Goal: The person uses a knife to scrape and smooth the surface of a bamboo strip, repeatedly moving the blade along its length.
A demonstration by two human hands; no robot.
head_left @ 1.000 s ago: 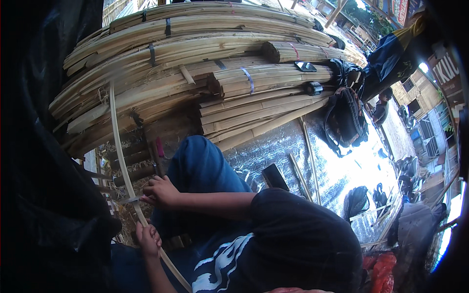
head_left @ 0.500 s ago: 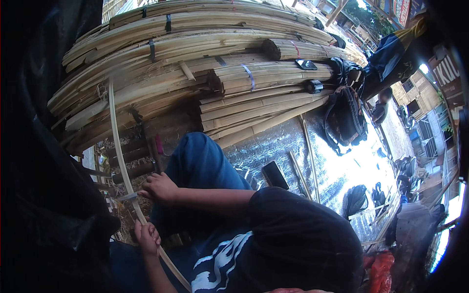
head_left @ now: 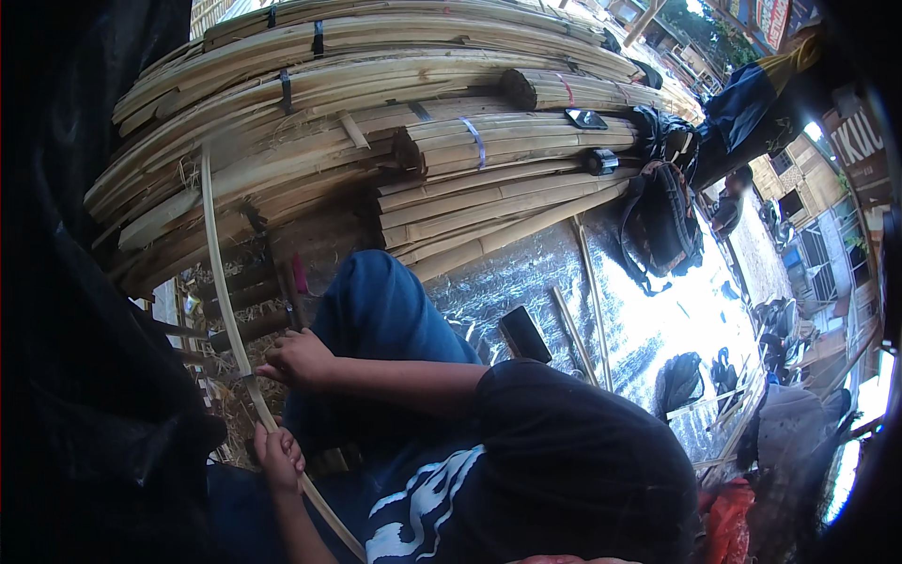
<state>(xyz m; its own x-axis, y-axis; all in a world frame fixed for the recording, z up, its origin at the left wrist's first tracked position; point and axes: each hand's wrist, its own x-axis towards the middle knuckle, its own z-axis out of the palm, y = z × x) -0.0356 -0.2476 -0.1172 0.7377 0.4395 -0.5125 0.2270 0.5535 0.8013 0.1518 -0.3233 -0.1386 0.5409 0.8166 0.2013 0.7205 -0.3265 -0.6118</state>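
A long, thin bamboo strip (head_left: 219, 273) runs from the stacked bamboo down past my knee to the lower edge, bending slightly. My left hand (head_left: 279, 458) is closed around its lower part. Just above, my right hand (head_left: 299, 361) is closed on a knife, its handle mostly hidden by the fingers. The short visible piece of the knife's blade (head_left: 248, 377) lies across the strip, touching it or very close. My bent knee in blue jeans (head_left: 381, 301) rises beside the right hand.
Bundled bamboo slats (head_left: 498, 146) are stacked ahead. A phone (head_left: 524, 335) lies on the shiny silver sheet (head_left: 479, 299) near loose bamboo sticks (head_left: 575, 334). A backpack (head_left: 660, 226) sits at the right. Dark sheeting (head_left: 103, 376) hangs at the left. A person (head_left: 729, 202) is farther off.
My right hand and the knife have shifted slightly, and less of the blade shows now. The left hand keeps its hold on the strip. The whole view has moved a little.
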